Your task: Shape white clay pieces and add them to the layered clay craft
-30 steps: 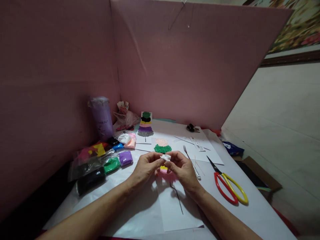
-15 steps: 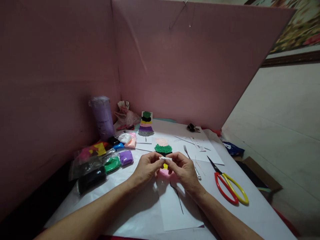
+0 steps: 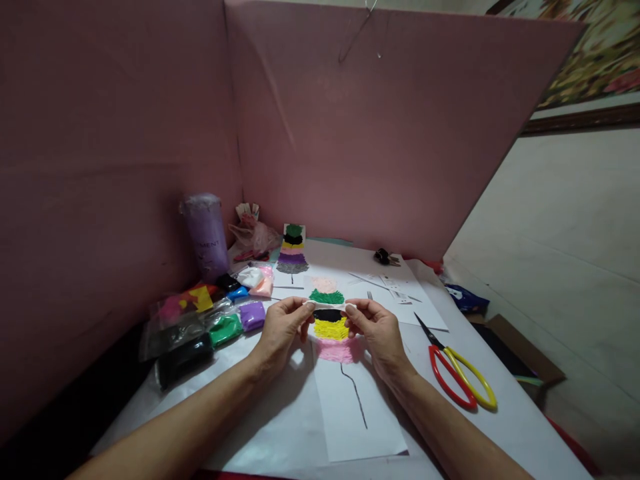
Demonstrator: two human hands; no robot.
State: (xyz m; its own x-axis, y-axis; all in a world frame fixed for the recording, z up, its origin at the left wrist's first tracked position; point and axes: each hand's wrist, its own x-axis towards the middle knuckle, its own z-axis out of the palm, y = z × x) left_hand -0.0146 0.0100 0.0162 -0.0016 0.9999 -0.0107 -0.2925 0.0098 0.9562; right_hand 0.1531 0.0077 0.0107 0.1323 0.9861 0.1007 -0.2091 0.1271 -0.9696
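A strip of white modelling clay [image 3: 330,306] is stretched level between my two hands. My left hand [image 3: 283,327] pinches one end between thumb and finger, and my right hand [image 3: 374,328] pinches the other. Below the strip lies a white paper sheet [image 3: 345,427] with textured clay bands on it: pale peach, green [image 3: 327,295], black, yellow [image 3: 331,329] and pink [image 3: 336,351]. A dark wavy line [image 3: 356,393] runs down from the pink band. My right hand partly hides a fork [image 3: 370,295].
Scissors [image 3: 453,367] with red and yellow handles lie at the right. Bagged clay packs [image 3: 225,329] are on the left, before a purple cup [image 3: 205,237]. A finished-looking banded card [image 3: 293,250] and keys [image 3: 386,257] lie further back, near the pink partition [image 3: 340,153].
My hands have moved apart, and the white clay between them has gone from a short piece to a longer, thin strip. More of the black and yellow bands now shows.
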